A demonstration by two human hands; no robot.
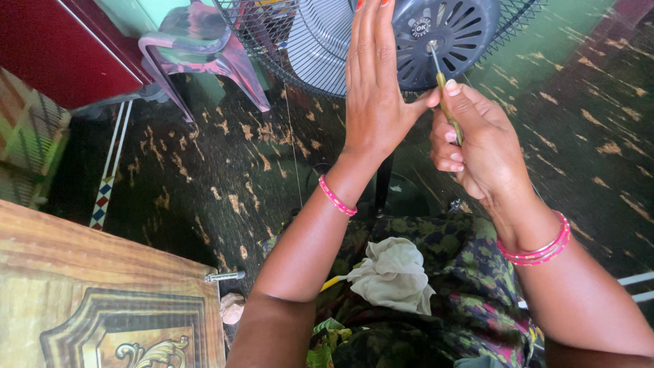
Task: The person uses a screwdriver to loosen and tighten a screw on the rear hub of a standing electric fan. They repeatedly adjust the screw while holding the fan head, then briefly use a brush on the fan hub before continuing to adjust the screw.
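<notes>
A pedestal fan stands in front of me, its dark grey motor housing [449,34] facing me behind a wire grille [272,41]. My left hand [373,88] lies flat and upright against the housing, fingers together. My right hand [477,146] grips a yellow-handled screwdriver [446,102] whose metal tip touches the back of the housing. Pink bangles sit on both wrists. A crumpled white cloth [394,276] rests on my lap, on floral green fabric.
A purple plastic chair [201,48] stands behind the fan at the upper left. A wooden panel with carved ornament [102,300] fills the lower left, with a bolt [225,276] at its edge. The floor is dark with gold flecks. The fan's round base [402,197] sits below my hands.
</notes>
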